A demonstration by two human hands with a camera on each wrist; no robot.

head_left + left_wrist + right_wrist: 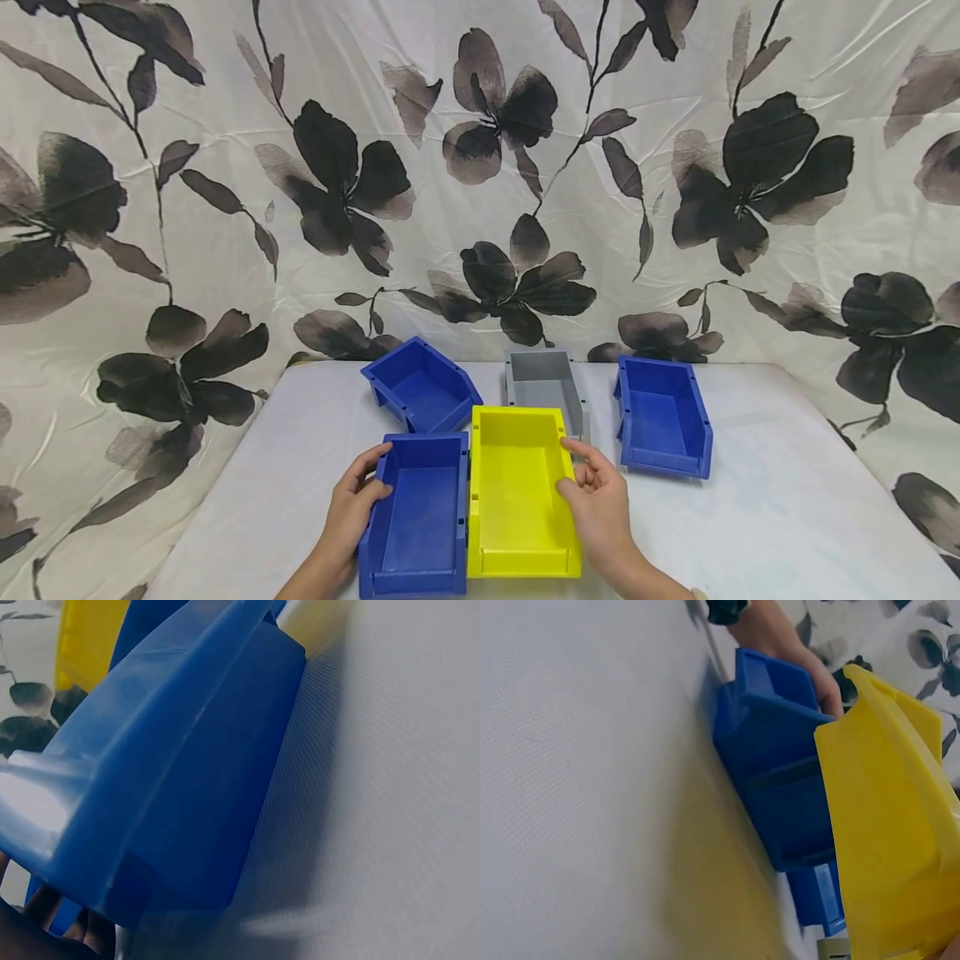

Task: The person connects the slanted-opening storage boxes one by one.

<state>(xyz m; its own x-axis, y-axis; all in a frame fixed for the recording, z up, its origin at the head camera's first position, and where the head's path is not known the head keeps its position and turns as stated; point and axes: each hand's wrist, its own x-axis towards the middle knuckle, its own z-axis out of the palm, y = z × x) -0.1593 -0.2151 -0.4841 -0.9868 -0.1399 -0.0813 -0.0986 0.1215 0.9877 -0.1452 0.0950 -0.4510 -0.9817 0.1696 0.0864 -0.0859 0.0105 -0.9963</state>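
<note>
In the head view my left hand [349, 510] grips the left wall of a blue storage bin [422, 518], thumb over the rim. My right hand [606, 510] pinches the right wall of a yellow storage bin [521, 487]. The two bins stand side by side, their long walls close together. From the right wrist, the yellow bin [885, 802] appears lifted off the table and higher than the blue bin [776, 769]. The left wrist view is filled by the blue bin's outer side [187, 772]; a few fingertips [45, 904] show at its end.
Behind the held bins lie an angled blue bin [422, 387] and a grey bin [542, 375], partly hidden by the yellow one. Another blue bin [663, 417] sits to the right. A white cloth covers the table [772, 500]; a flower-patterned curtain [480, 208] hangs behind it.
</note>
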